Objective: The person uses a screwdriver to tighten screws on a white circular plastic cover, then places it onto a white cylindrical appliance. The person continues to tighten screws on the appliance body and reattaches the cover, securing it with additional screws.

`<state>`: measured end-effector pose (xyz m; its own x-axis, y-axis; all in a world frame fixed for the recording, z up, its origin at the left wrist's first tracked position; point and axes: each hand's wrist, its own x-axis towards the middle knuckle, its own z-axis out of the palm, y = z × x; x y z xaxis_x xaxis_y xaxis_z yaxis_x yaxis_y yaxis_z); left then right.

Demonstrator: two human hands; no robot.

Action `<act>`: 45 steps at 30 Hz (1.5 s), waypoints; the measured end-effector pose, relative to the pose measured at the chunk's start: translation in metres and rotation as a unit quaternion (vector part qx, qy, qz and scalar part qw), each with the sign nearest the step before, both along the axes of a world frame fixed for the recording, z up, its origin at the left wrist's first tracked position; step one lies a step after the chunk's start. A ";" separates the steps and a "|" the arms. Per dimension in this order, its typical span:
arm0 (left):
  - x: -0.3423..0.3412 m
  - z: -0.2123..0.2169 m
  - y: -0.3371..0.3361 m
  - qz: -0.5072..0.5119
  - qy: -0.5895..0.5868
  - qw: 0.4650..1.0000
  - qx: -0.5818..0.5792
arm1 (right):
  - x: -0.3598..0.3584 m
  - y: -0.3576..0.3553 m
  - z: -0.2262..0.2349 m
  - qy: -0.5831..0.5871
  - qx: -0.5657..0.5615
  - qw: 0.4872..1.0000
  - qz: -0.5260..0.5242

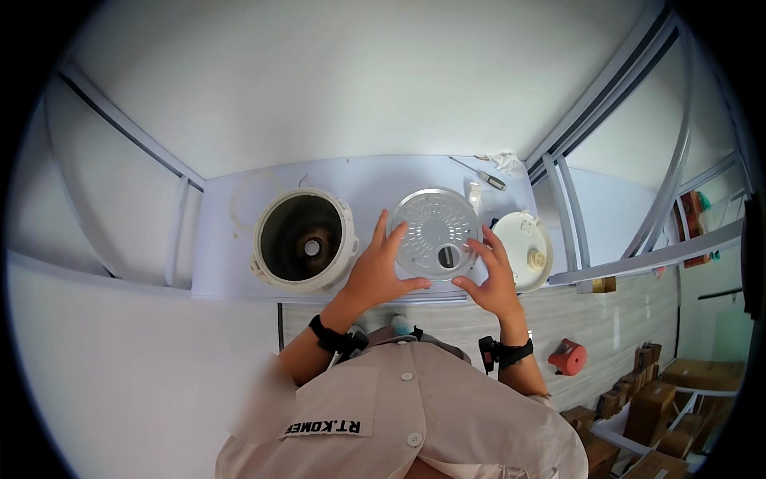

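Cooker body (304, 238) left of hands, white lid (524, 249) right, far bench open

Appliance workshop: bench (239, 271), screwdriver (488, 179), cartons (650, 411).

White cooker body (304, 238) with dark open cavity sits left on the pale table (239, 271); white domed lid (524, 249) at right. Screwdriver (483, 176) and crumpled white wrap (507, 162) lie near the far edge. Red object (568, 356) and brown cartons (650, 407) on the floor, lower right.
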<state>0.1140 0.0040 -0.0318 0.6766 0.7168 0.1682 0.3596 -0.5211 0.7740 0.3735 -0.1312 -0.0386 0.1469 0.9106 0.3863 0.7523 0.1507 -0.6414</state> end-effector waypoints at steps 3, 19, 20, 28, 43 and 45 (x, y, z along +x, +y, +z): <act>0.003 -0.033 -0.001 0.007 0.015 1.000 0.010 | 0.005 0.001 -0.033 0.010 -0.048 0.999 0.001; -0.015 -0.081 0.001 0.080 0.084 0.993 -0.013 | -0.007 0.042 -0.072 -0.048 -0.130 0.989 0.047; -0.017 -0.079 0.002 0.085 0.092 0.992 -0.015 | -0.009 0.044 -0.073 -0.046 -0.130 0.989 0.050; -0.033 -0.079 0.012 0.089 0.171 0.981 -0.005 | -0.023 0.055 -0.092 -0.069 -0.124 0.988 0.056; -0.033 -0.113 0.015 0.102 0.259 0.958 -0.072 | -0.039 0.065 -0.118 -0.188 -0.155 0.969 0.029; -0.030 -0.115 0.015 0.112 0.269 0.955 -0.060 | -0.040 0.068 -0.117 -0.193 -0.157 0.968 0.026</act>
<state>0.0838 0.0190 -0.1463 0.4701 0.8454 -0.2535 0.8136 -0.3036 0.4959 0.3337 -0.0632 -0.1560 -0.0021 0.9944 0.1054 0.9417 0.0374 -0.3343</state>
